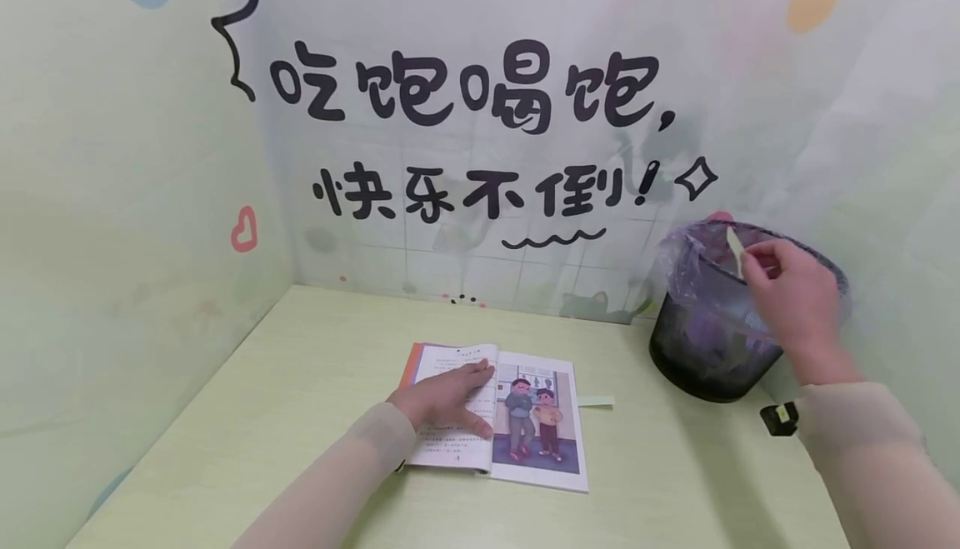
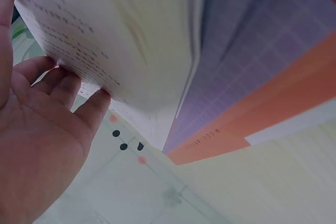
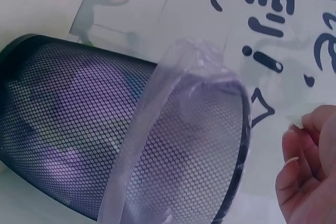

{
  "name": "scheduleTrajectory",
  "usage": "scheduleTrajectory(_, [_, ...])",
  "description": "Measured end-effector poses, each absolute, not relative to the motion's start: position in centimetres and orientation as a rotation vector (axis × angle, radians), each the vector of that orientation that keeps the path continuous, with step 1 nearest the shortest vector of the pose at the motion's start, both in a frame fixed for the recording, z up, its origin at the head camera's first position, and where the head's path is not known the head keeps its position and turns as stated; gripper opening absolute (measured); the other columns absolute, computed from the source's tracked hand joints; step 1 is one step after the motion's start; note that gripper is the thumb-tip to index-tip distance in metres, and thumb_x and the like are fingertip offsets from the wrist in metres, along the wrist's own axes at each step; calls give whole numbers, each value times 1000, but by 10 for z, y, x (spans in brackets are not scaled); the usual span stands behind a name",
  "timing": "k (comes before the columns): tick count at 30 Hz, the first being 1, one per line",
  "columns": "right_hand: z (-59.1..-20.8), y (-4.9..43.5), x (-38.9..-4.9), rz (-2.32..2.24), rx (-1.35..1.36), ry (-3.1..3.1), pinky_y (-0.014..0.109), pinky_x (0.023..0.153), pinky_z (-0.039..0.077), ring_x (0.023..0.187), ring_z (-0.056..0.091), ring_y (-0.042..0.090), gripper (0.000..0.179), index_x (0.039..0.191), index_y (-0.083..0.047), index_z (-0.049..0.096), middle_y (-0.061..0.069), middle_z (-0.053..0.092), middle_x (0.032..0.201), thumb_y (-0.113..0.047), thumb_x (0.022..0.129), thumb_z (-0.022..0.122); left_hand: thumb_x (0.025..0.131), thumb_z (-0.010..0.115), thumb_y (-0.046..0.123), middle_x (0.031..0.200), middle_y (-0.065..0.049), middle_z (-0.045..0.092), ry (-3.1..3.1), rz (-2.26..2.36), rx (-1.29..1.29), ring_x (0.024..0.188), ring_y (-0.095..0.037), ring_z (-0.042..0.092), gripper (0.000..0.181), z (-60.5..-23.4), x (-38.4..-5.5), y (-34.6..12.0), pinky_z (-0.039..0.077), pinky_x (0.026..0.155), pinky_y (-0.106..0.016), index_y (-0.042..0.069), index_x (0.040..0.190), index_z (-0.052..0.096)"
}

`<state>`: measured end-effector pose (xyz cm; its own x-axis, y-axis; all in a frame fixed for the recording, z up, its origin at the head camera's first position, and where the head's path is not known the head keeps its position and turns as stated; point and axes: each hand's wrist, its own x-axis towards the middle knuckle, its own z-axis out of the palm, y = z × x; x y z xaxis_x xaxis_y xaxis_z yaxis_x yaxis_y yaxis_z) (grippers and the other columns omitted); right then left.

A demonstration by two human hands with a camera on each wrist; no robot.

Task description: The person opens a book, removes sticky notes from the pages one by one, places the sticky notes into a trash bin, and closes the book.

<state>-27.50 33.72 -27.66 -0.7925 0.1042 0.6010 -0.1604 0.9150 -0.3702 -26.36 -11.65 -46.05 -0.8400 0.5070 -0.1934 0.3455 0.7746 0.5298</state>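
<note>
An open book [image 1: 538, 470] lies on the table, with printed text on its left page and a picture of two figures on its right page. My left hand [image 1: 444, 399] rests on the left page, fingers spread and fairly straight. The left wrist view shows the orange and purple cover [image 2: 252, 98] beneath the pages. Over the mouth of a black mesh bin [image 1: 697, 357], my right hand [image 1: 797, 295] pinches a pale paper strip [image 1: 735, 251] between thumb and fingers. Only a sliver of that strip shows in the right wrist view.
A clear plastic liner [image 3: 194, 59] is folded over the bin's rim. Another pale strip [image 1: 597, 402] sticks out from the book's right edge. A printed wall [image 1: 465, 16] with large black characters rises behind the pale table [image 1: 300, 416].
</note>
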Motion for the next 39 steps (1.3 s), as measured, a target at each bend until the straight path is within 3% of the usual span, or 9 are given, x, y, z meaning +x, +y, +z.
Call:
scheduleTrajectory(4, [-269, 348, -280, 568, -22, -2436, 34, 75, 43, 92, 64, 30, 38, 126, 4, 72, 30, 74, 118, -27, 112, 56, 86, 89, 53, 184, -8, 23, 2647, 689, 666, 171, -33, 23, 110, -461, -264, -117, 24, 139, -50, 13, 173, 35])
scheduleTrajectory(6, [-267, 354, -284, 570, -29, -2468, 37, 74, 43, 93, 64, 32, 38, 127, 6, 71, 31, 72, 118, -26, 112, 56, 86, 89, 53, 184, -8, 23, 2648, 686, 668, 171, -33, 23, 111, -461, -264, -117, 24, 139, -50, 13, 173, 35])
scheduleTrajectory(8, [-265, 358, -286, 562, -50, -2501, 39, 72, 44, 99, 64, 44, 39, 128, 8, 69, 33, 71, 119, -25, 113, 54, 86, 89, 53, 184, -8, 23, 2649, 683, 670, 171, -33, 23, 111, -461, -264, -117, 24, 139, -50, 12, 173, 35])
scheduleTrajectory(14, [-260, 370, -294, 481, -127, -2609, 44, 66, 47, 98, 65, 48, 40, 129, 6, 69, 34, 71, 121, -27, 114, 54, 85, 90, 52, 185, -8, 23, 2638, 698, 652, 171, -33, 23, 112, -461, -264, -116, 25, 139, -50, 13, 173, 34])
scheduleTrajectory(21, [-266, 368, -293, 448, -122, -2654, 58, 74, 52, 104, 64, 51, 42, 129, 5, 69, 33, 69, 124, -29, 113, 51, 86, 90, 53, 184, -7, 23, 2645, 684, 658, 171, -32, 23, 111, -460, -265, -115, 25, 139, -50, 13, 173, 34])
scheduleTrajectory(28, [-294, 336, -285, 548, 54, -2524, 59, 83, 52, 102, 66, 44, 39, 125, 5, 72, 29, 71, 116, -23, 109, 52, 85, 91, 51, 184, -6, 25, 2639, 698, 625, 171, -32, 24, 111, -458, -264, -114, 26, 138, -50, 14, 173, 35])
scheduleTrajectory(39, [-367, 282, -261, 589, 267, -2624, 57, 82, 58, 94, 70, 35, 27, 117, 2, 78, 21, 75, 107, -14, 105, 60, 86, 89, 55, 185, -6, 22, 2646, 675, 631, 171, -32, 22, 112, -460, -265, -113, 24, 139, -51, 14, 174, 33])
